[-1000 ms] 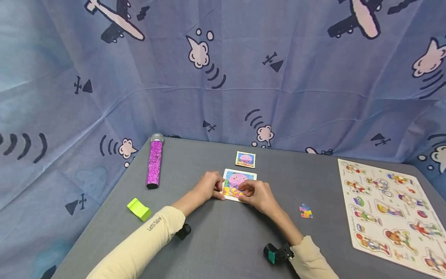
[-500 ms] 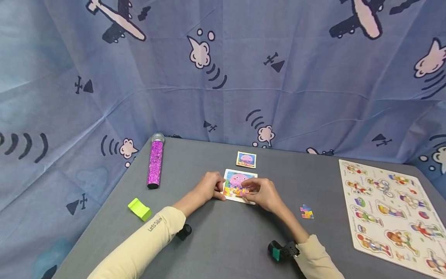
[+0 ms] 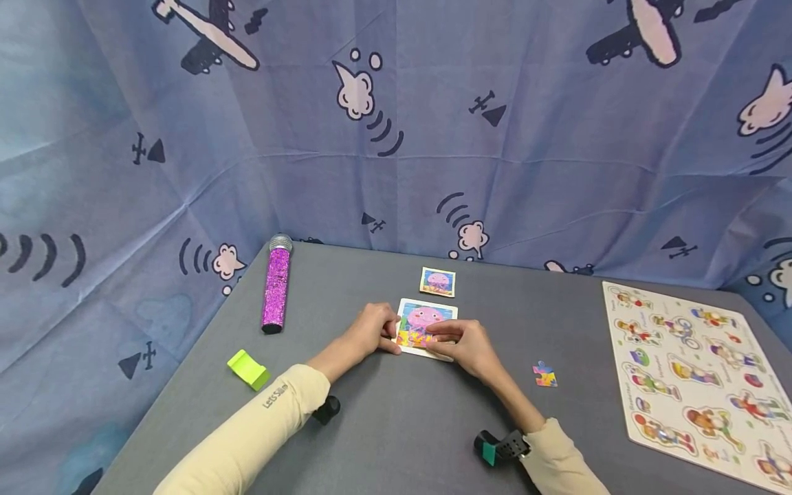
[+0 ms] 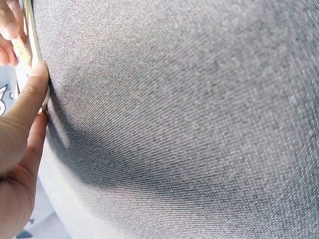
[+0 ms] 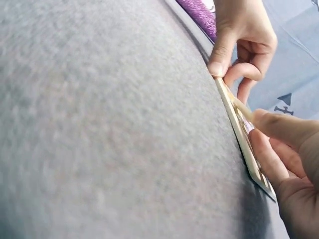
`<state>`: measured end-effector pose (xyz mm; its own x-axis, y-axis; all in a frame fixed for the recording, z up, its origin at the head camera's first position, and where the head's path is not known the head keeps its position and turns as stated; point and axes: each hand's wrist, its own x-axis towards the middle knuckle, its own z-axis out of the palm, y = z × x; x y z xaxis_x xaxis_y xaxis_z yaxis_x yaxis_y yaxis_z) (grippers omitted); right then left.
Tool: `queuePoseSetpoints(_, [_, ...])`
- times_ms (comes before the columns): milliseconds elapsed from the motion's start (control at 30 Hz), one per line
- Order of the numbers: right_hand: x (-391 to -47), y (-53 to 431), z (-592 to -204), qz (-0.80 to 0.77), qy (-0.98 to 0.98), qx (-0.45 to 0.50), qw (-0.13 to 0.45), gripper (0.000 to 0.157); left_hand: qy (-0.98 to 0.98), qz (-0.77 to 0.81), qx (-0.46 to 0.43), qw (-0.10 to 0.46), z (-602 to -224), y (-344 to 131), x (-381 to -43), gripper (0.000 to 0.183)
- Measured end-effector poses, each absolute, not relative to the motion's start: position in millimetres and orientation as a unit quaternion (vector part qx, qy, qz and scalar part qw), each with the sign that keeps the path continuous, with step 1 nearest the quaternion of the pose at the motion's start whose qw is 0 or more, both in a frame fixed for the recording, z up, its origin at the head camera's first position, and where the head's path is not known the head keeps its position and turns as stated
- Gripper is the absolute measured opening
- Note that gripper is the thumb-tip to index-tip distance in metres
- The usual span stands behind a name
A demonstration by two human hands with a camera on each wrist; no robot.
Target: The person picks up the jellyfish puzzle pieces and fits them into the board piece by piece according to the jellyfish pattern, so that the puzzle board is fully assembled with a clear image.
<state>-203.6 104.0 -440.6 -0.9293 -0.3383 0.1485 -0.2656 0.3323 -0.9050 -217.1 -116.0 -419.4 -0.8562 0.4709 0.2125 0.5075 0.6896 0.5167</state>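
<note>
A square jigsaw tray with a pink octopus picture lies mid-table in the head view. My left hand grips its near left corner, thumb at the front edge. Over the lower right part of the picture, my right hand pinches a jigsaw piece between thumb and fingers. The right wrist view has that piece tilted up from the tray, close to its frame. Its printed face is mostly hidden by the fingers. Just behind the tray lies a small octopus picture card.
One loose jigsaw piece lies right of the right hand. Farther right is a large wooden board of sports figures. A purple glittery microphone and a bright green block are at the left. A printed curtain hangs behind the table.
My right hand shifted slightly right, then back a little left over the tray's lower right, keeping its pinch on the jigsaw piece. The left hand has stayed at the tray's corner.
</note>
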Motion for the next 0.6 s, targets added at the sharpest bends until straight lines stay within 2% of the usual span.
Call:
queuePoseSetpoints(300, [-204.0,97.1,-439.4,-0.508,0.842,-0.182,0.003,0.023,-0.919,-0.290,-0.266,0.031,-421.6,-116.6,-219.7,0.039])
queuePoseSetpoints(600, [-204.1,98.1,-438.9,-0.520,0.838,-0.168,0.012,0.025,-0.920,-0.291,-0.263,0.018,-418.5,-115.1,-216.9,0.038])
